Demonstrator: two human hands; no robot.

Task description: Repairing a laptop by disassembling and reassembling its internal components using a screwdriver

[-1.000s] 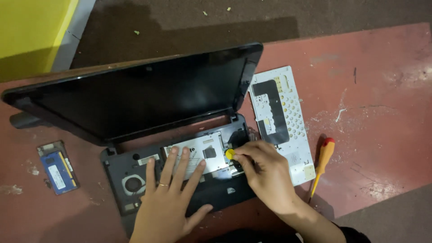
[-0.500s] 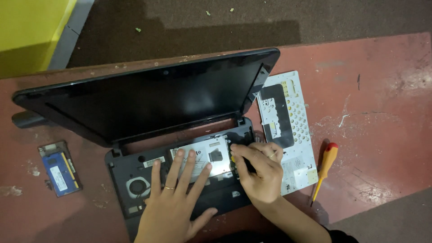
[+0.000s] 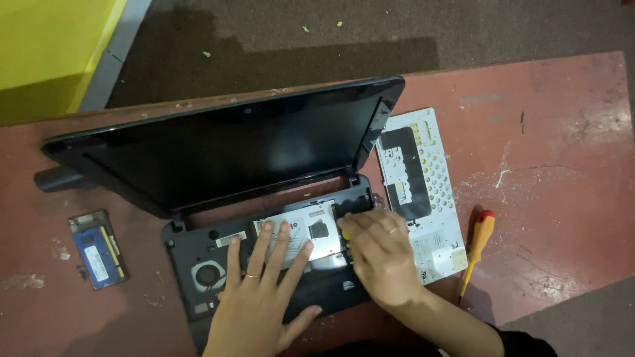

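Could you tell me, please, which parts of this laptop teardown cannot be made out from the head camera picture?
- What the right hand grips: only a yellow speck shows at its fingers, the hand covers the rest.
- The silver plate in the open laptop base: partly under the left hand.
- Screws and connectors: too small to tell.
- The base's near edge: hidden by both wrists.
- The dark object behind the lid: mostly covered.

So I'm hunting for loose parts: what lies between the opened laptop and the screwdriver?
In the head view, a white perforated cover panel lies flat on the red table between the laptop and the orange-handled screwdriver.
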